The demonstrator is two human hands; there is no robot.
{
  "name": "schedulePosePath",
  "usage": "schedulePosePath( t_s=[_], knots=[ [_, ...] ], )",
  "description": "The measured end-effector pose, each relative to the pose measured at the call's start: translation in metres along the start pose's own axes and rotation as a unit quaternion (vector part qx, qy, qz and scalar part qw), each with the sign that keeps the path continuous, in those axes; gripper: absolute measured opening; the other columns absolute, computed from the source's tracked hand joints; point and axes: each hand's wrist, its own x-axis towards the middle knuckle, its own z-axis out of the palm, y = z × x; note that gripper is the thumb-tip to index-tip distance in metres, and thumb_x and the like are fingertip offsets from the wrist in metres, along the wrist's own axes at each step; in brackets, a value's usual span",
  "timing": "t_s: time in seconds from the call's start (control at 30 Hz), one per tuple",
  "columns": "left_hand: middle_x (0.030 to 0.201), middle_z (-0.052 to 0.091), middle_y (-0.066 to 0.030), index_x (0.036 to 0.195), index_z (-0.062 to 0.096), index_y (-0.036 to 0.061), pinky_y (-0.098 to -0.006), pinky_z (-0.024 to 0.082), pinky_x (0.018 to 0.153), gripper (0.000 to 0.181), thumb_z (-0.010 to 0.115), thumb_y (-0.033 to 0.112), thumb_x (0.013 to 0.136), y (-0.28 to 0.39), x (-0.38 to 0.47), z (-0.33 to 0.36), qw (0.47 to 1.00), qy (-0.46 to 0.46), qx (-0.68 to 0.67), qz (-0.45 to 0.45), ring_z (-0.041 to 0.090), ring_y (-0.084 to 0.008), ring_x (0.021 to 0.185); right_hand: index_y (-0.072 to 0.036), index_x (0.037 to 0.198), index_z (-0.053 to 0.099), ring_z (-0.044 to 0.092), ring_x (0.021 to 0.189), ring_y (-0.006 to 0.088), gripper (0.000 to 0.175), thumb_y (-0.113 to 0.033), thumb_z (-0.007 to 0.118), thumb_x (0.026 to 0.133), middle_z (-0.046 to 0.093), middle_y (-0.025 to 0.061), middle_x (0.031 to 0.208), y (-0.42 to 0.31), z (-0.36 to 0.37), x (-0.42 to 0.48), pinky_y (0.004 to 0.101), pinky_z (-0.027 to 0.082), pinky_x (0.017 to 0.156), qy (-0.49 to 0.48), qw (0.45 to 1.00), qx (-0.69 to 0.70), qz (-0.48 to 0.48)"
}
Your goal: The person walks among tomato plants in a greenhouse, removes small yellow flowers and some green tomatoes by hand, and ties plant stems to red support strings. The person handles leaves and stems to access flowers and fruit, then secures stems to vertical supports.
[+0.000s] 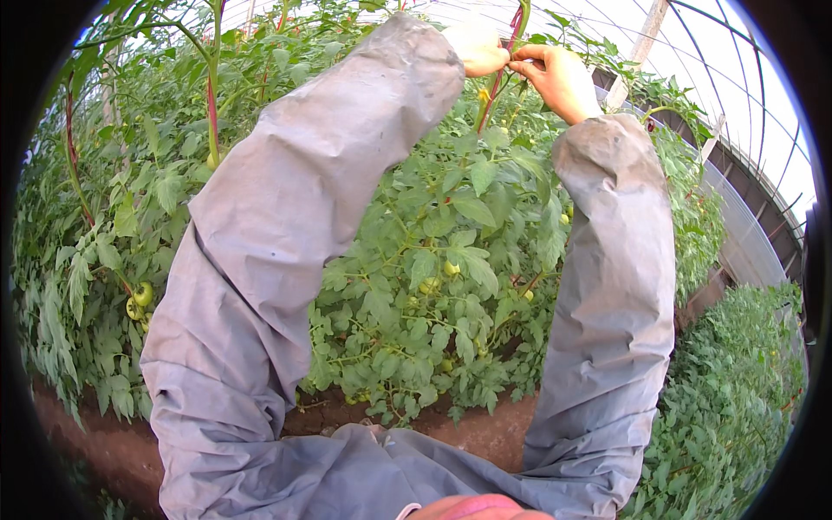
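A tomato stem (496, 91) with a red strip (517, 19) wound along it rises at the top, right of centre. My left hand (478, 51), partly washed out by glare, closes its fingers on the stem from the left. From the right, my right hand (560, 77) pinches at the same spot with thumb and forefinger. The fingertips of both hands meet there; any small part between them is too small to make out. Just below the hands is a yellow flower (483, 95). Long grey sleeves cover both my arms.
Dense tomato foliage (390, 305) fills the space below my arms, with green tomatoes (429, 285) among the leaves. More green tomatoes (143, 294) hang at left, near another stem with a red strip (212, 110). Brown soil (468, 435) lies below. A wooden post (640, 49) stands at upper right.
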Motion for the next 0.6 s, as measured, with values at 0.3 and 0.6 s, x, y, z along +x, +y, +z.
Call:
schedulePosePath(
  t_s=[0.3, 0.6],
  knots=[
    [0.087, 0.069, -0.0171, 0.089, 0.070, 0.0023, -0.0413, 0.053, 0.077, 0.035, 0.054, 0.034, 0.087, 0.001, -0.004, -0.007, 0.994, 0.041, 0.066, 0.074, 0.066, -0.0319, 0.085, -0.008, 0.104, 0.072, 0.066, 0.072, 0.0162, 0.029, -0.030, 0.071, 0.087, 0.072, 0.0088, 0.083, 0.001, 0.007, 0.007, 0.0310, 0.052, 0.070, 0.025, 0.999, 0.023, -0.008],
    [0.066, 0.055, -0.0038, 0.097, 0.066, 0.0082, -0.0332, 0.042, 0.052, 0.016, 0.058, 0.020, 0.089, -0.085, -0.016, 0.007, 0.576, -0.038, -0.810, -0.100, 0.050, -0.0196, 0.055, -0.014, 0.132, 0.060, 0.055, 0.067, 0.0113, 0.063, -0.052, 0.070, 0.083, 0.061, 0.0005, 0.072, 0.006, -0.030, -0.007, 0.0301, 0.045, 0.066, 0.103, 0.988, 0.090, 0.074]
  ],
)
